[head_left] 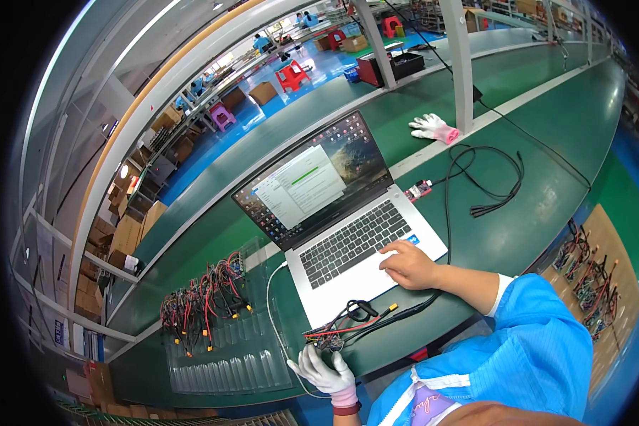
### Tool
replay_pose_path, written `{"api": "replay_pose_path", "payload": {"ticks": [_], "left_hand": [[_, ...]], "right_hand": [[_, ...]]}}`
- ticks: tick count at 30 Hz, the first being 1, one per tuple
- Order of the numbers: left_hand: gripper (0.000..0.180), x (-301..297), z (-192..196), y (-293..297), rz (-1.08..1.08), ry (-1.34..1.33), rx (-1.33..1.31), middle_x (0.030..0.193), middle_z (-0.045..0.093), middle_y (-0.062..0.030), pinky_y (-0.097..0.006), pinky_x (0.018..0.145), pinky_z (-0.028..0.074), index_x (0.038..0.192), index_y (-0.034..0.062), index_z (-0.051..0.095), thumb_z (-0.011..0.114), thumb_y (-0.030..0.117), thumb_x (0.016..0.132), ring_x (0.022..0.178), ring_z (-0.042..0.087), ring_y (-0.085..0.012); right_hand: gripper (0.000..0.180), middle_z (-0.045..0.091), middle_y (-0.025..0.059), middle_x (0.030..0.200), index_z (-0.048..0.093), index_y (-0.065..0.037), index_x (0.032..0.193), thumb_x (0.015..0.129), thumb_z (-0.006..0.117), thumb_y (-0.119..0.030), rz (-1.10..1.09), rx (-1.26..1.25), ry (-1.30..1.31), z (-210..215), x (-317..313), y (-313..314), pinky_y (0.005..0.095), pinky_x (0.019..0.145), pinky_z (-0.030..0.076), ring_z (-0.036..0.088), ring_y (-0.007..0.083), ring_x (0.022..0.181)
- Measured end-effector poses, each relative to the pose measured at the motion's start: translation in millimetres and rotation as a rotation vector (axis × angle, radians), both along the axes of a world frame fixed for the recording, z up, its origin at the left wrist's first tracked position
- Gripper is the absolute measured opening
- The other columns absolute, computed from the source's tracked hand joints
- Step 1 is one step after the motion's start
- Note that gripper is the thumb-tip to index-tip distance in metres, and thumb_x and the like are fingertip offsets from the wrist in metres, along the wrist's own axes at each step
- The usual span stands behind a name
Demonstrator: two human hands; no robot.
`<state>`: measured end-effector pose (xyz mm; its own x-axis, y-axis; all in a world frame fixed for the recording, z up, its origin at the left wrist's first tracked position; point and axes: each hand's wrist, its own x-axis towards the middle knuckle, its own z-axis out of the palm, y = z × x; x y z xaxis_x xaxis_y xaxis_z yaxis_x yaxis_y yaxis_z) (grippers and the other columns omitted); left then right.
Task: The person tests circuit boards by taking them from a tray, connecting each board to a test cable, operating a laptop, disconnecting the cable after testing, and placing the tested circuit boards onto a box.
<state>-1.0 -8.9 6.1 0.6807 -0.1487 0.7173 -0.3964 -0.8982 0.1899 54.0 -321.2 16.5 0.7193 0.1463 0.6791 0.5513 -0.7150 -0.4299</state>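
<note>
An open silver laptop [348, 284] stands on the green bench, its screen [309, 177] showing a window with a green bar. My bare right hand [410, 265] rests at the lower right of the keyboard, fingers loosely bent and holding nothing. My left hand [321, 370], in a white glove with a pink cuff, lies at the bench's near edge with thumb and fingers apart. Right at its fingertips sits a small circuit board [324, 339] with red and black wires and a yellow plug [393, 307]. Whether the fingertips touch the board is hard to tell.
Left of the laptop, a clear plastic tray [227, 373] bears several wired boards [204, 302]. A red adapter board [417, 190] and a coiled black cable [500, 202] lie to the right. A glove [433, 128] rests by a post [458, 64]. More wired boards [596, 298] lie on cardboard at right.
</note>
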Motion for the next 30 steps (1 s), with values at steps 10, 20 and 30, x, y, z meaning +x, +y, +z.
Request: {"api": "replay_pose_path", "payload": {"ticks": [10,20,30], "left_hand": [[0.059,-3,2,-2,-0.005,0.0,-0.028,0.113,0.054,-0.0192,-0.062,0.11,0.026,0.121,-0.0042,0.053,0.046,0.048,0.096,0.11,0.051,-0.0377],[0.056,3,3,-1,-0.038,0.032,-0.022,0.118,0.052,-0.0188,-0.061,0.111,0.024,0.128,-0.0032,0.05,0.055,0.04,0.093,0.115,0.049,-0.0356],[0.055,1,-1,1,-0.015,0.023,-0.026,0.119,0.055,-0.0178,-0.062,0.109,0.028,0.127,-0.0013,0.05,0.054,0.042,0.093,0.111,0.051,-0.0367]], "right_hand": [[0.019,0.061,0.0147,0.111,0.068,-0.008,0.094,0.075,0.068,-0.004,0.012,-0.008,0.024,0,-2,-2,0.0411,0.091,0.045,0.057,0.0319,0.106],[0.022,0.061,0.0162,0.111,0.065,-0.007,0.099,0.077,0.066,-0.006,0.022,0.001,0.156,8,-3,-3,0.0446,0.095,0.04,0.052,0.034,0.116],[0.026,0.065,0.0075,0.103,0.062,-0.007,0.106,0.08,0.063,-0.008,0.047,-0.058,0.221,9,-2,0,0.0458,0.1,0.037,0.047,0.0322,0.124]]}}
